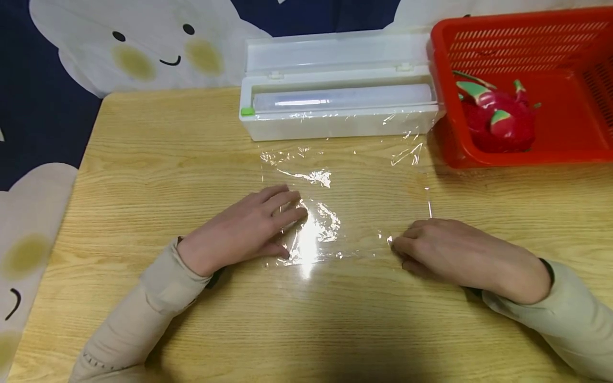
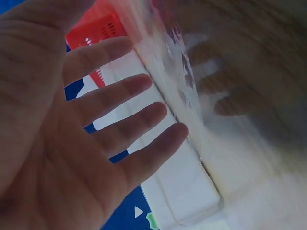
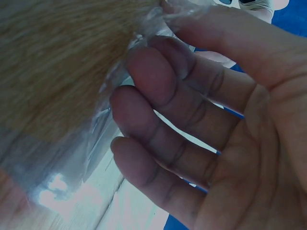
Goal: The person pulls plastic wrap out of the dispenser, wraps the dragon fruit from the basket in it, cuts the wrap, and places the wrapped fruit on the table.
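A sheet of clear plastic wrap (image 1: pixel 364 213) stretches toward me from a roll (image 1: pixel 345 97) inside an open white dispenser box (image 1: pixel 335 126). At the sheet's near right corner, my right hand (image 1: pixel 452 252) pinches the film between thumb and forefinger, its other fingers bent. The right wrist view shows the wrap (image 3: pixel 103 108) bunched at those fingertips. My left hand (image 1: pixel 244 226) is at the sheet's left edge, fingers spread and fairly straight, overlapping the film. In the left wrist view the left palm (image 2: pixel 62 143) faces the camera with nothing gripped.
A red plastic basket (image 1: pixel 551 158) stands at the back right, against the box's right end, with a dragon fruit (image 1: pixel 507 119) in it. The box lid (image 1: pixel 335 53) is tipped back. Cloth with cloud faces (image 1: pixel 163 32) borders the wooden table (image 1: pixel 158 138).
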The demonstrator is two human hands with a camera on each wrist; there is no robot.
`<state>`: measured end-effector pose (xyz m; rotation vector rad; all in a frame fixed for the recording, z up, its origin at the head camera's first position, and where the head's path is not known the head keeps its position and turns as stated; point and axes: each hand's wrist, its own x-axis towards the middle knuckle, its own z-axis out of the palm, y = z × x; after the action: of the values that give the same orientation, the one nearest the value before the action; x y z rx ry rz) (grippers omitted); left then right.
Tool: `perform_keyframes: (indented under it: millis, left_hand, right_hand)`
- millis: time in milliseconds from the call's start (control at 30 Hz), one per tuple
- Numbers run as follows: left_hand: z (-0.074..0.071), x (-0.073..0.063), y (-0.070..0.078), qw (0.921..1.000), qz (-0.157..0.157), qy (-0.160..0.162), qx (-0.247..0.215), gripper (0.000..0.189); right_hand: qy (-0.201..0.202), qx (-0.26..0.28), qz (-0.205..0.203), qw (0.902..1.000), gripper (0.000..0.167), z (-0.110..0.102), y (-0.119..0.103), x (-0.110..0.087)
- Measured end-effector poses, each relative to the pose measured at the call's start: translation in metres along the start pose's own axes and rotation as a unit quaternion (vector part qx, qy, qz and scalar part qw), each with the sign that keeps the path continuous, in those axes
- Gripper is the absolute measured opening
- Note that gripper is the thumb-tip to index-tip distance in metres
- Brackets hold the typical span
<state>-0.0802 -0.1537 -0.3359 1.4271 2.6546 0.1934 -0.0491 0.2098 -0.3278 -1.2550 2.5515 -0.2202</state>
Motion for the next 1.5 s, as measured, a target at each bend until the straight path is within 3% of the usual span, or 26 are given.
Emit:
perform_keyframes:
  millis: [433, 900, 1267, 1500]
  left_hand:
    - [0.0026, -0.0005, 0.0016, 0.9985, -0.010, -0.042, -0.033, 0.073]
    - [0.0051, 0.0006, 0.0001, 0.9976, -0.021, -0.048, -0.045, 0.070]
    - [0.0039, -0.0002, 0.0009, 0.9985, -0.012, -0.035, -0.041, 0.072]
    - [0.0042, -0.0005, 0.0013, 0.9977, -0.020, -0.046, -0.045, 0.071]
  right_hand:
    - [0.001, 0.000, 0.002, 1.0000, 0.025, -0.0006, -0.0012, -0.0007]
    - [0.000, -0.007, -0.001, 1.0000, 0.023, -0.0008, -0.0006, -0.0011]
    - [-0.001, -0.008, -0.003, 1.0000, 0.018, -0.0023, 0.0009, -0.0025]
    - [0.004, -0.014, -0.003, 0.9999, 0.017, -0.0040, 0.0006, -0.0022]
